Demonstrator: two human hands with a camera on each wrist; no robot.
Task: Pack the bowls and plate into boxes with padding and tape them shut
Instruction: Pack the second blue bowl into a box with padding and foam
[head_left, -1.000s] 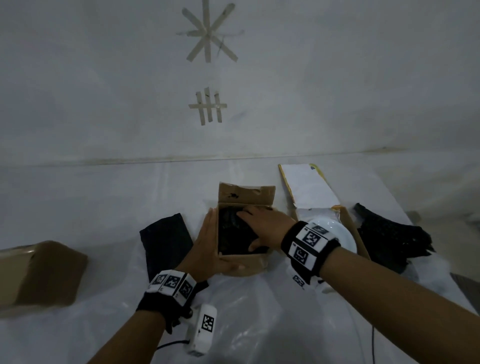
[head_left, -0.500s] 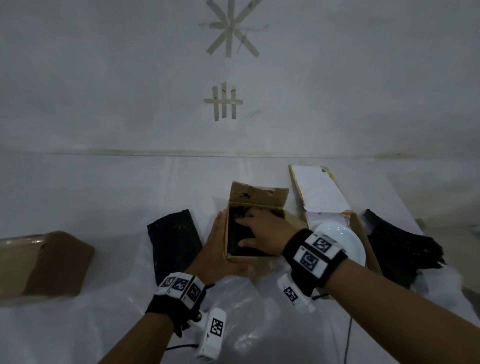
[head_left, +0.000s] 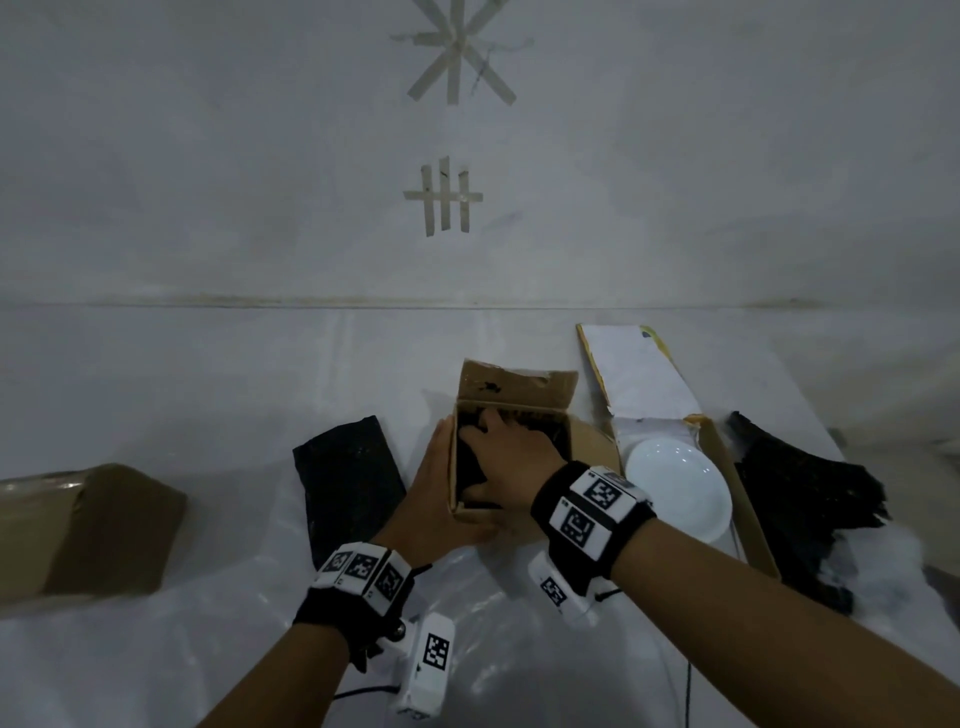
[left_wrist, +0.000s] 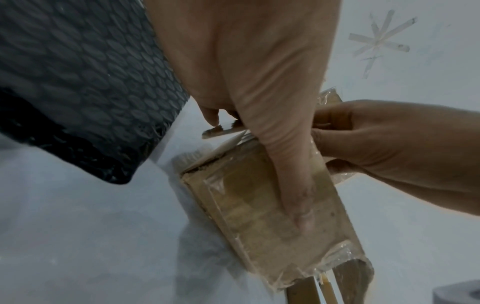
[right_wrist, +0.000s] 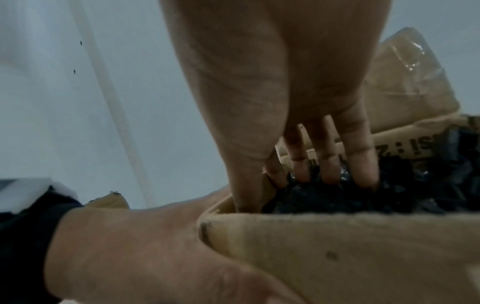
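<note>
A small open cardboard box stands in the middle of the table, with black bubble wrap inside it. My right hand reaches into the box and its straight fingers press the wrap down at the far left corner. My left hand wraps the box's near left corner, fingers along the left wall and thumb across the taped front face. A white plate lies in a flat open box to the right. No bowl shows.
A loose sheet of black bubble wrap lies left of the small box, and a crumpled one lies right of the plate's box. A taped brown box sits at the far left. A wall rises behind the table.
My right hand has slid deeper into the box, toward its far left corner. My left hand keeps its hold on the box. The head view has shifted a little.
</note>
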